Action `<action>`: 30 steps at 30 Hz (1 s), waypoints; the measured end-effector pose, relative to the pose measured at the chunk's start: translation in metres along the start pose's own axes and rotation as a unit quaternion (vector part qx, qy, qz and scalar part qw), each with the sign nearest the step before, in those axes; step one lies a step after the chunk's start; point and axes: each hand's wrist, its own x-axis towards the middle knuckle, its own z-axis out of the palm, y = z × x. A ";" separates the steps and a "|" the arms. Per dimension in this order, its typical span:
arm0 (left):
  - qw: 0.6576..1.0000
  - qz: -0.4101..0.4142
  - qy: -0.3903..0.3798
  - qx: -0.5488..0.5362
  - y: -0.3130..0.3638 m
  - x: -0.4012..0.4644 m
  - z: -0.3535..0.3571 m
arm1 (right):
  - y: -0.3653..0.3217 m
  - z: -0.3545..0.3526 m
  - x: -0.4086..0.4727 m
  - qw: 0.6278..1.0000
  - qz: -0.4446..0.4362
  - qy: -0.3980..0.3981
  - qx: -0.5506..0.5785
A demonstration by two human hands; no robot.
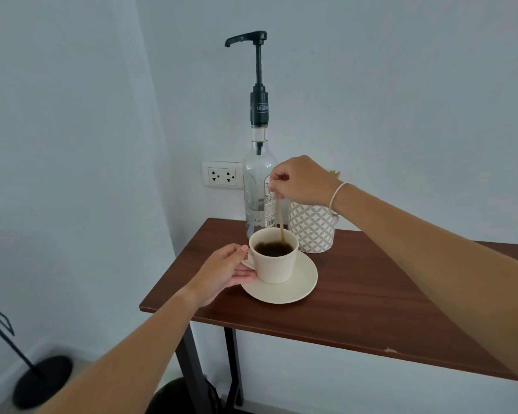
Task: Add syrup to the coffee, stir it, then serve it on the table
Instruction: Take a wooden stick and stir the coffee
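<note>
A cream cup (277, 264) of dark coffee stands on a cream saucer (296, 289) near the left end of a brown wooden table (371, 300). My left hand (225, 273) grips the cup's handle. Above the cup, my right hand (299, 182) pinches the top of a thin wooden stir stick (280, 221), and the stick's lower end dips into the coffee. Behind the cup stands a clear glass syrup bottle (257, 186) with a tall black pump (259, 70); its spout points left.
A grey-and-white patterned container (313, 230) stands right of the bottle, partly behind my right hand. A wall socket (222, 176) is on the wall behind. A black floor stand (41, 380) sits at lower left, below the table's left edge.
</note>
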 end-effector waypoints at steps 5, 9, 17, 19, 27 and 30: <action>1.000 -0.001 -0.003 -0.003 -0.002 0.001 -0.001 | -0.004 0.000 -0.001 0.993 0.040 -0.056 0.091; 1.000 -0.003 -0.003 0.005 -0.001 0.002 -0.001 | -0.006 0.005 0.002 0.994 0.032 -0.038 0.101; 1.000 -0.003 0.000 -0.002 -0.002 0.001 -0.001 | -0.008 -0.008 0.003 0.998 0.040 -0.033 0.027; 1.000 -0.004 -0.001 -0.008 -0.002 0.002 -0.001 | -0.014 -0.007 0.001 0.995 0.043 -0.053 0.077; 1.000 -0.003 -0.001 -0.009 -0.001 0.001 -0.001 | -0.008 -0.005 0.005 0.999 0.039 -0.023 -0.023; 1.000 -0.001 -0.001 -0.011 -0.001 0.001 -0.001 | -0.011 -0.009 0.003 0.997 0.055 -0.053 -0.005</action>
